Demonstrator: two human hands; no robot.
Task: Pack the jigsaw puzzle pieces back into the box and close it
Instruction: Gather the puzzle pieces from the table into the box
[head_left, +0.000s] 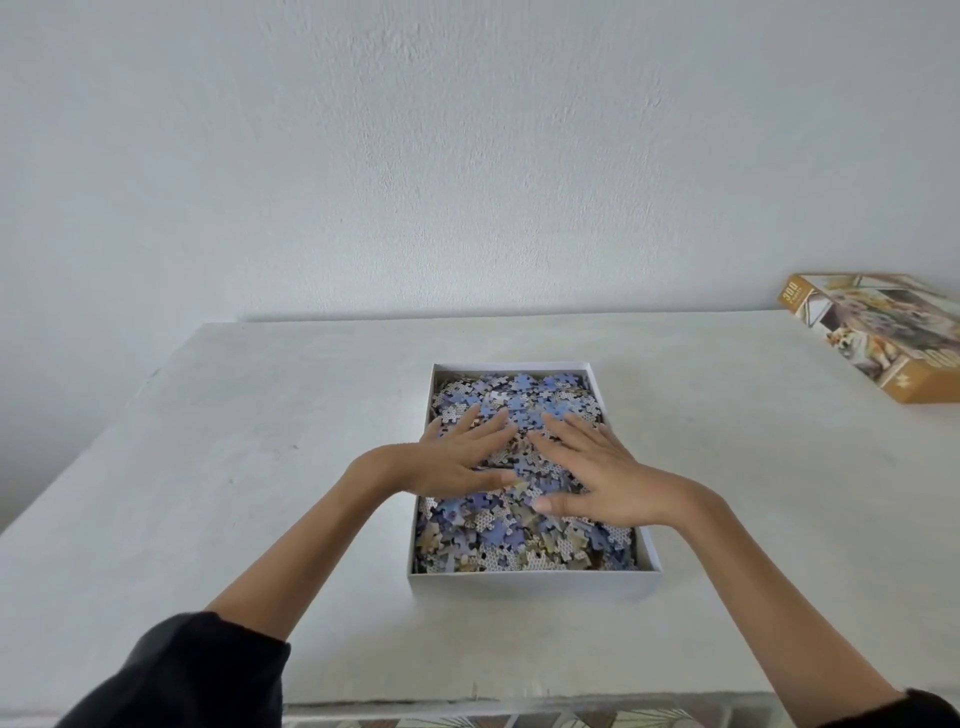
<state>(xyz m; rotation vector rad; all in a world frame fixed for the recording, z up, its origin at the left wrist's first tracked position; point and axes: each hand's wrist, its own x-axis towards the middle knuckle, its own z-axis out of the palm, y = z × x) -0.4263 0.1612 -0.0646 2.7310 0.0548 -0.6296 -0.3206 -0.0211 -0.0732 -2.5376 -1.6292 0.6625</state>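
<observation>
Box (535, 583) lies lengthwise away from the viewer

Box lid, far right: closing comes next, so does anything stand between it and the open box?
Nothing lies on the table between lid and box. Only the left hand and right hand, flat on the puzzle pieces, cover the opening.

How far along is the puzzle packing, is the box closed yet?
Done: the puzzle pieces fill the white box, and none show loose on the table. In hand: the left hand and right hand lie flat on the pile, probably levelling it. Left: the lid lies apart at the table's far right, so the box is unclosed.
</observation>
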